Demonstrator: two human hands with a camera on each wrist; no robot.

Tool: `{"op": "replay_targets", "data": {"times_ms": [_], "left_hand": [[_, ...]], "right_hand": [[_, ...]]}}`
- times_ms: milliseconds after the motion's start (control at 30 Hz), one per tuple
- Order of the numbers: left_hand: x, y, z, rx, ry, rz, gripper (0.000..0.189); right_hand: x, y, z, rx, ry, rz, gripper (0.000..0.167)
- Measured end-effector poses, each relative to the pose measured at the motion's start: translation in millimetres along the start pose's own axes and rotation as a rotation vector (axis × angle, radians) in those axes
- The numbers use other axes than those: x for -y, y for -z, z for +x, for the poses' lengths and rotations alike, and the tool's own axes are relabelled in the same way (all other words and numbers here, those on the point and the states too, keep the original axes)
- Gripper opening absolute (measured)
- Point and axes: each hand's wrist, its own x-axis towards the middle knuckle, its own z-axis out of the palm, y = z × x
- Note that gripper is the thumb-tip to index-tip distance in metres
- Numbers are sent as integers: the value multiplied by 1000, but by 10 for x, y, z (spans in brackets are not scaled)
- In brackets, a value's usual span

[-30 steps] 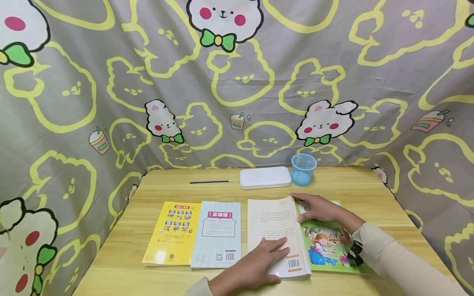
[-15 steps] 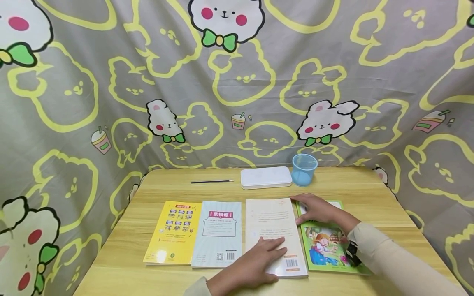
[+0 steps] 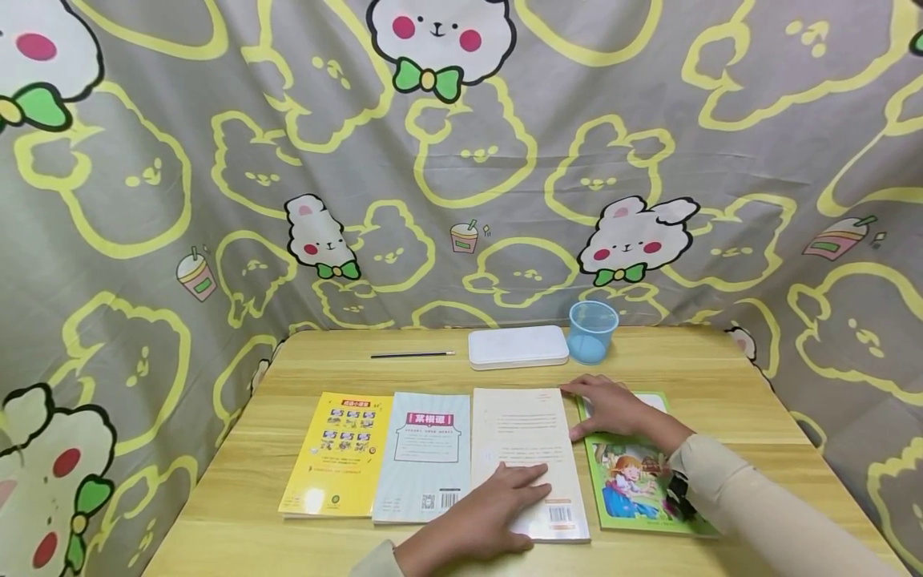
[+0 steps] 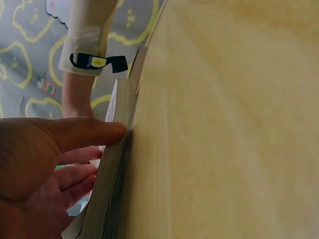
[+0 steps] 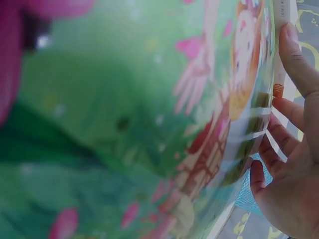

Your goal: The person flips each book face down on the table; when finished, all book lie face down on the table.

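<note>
A thick cream paperback (image 3: 522,433) lies back cover up, its left edge right at a light blue book (image 3: 425,493). My left hand (image 3: 501,509) rests on its lower part, fingers spread across the cover. In the left wrist view, the left thumb (image 4: 94,133) presses against the page edges (image 4: 107,184) on the near side. At the paperback's upper right edge, my right hand (image 3: 616,407) touches with its fingertips and thumb. Below that hand lies a green picture book (image 3: 630,481) with a girl on its cover, partly hidden by hand and wrist.
A yellow book (image 3: 335,465) lies left of the light blue one, in the same row. Farther back are a pencil (image 3: 413,354), a white case (image 3: 517,347) and a blue mesh cup (image 3: 591,332). A patterned curtain (image 3: 461,184) surrounds the wooden table (image 3: 324,365).
The cream paperback has slid left, up to the light blue book, and a gap shows between it and the green book. Both hands have shifted slightly left with it.
</note>
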Motion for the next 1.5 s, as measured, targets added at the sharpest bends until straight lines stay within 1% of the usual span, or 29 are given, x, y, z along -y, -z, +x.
{"op": "replay_targets", "data": {"times_ms": [267, 633, 833, 1167, 1500], "left_hand": [[-11, 12, 6, 7, 7, -14, 75], [16, 39, 17, 20, -15, 12, 75], [26, 54, 12, 26, -13, -2, 76], [-2, 72, 7, 31, 7, -18, 76], [7, 56, 5, 20, -1, -18, 75]], "right_hand": [[6, -19, 11, -2, -8, -29, 100], [43, -14, 4, 4, -13, -32, 99], [75, -5, -8, 5, -17, -38, 98], [85, 6, -47, -5, -31, -13, 99], [-37, 35, -104, -24, -31, 39, 91]]}}
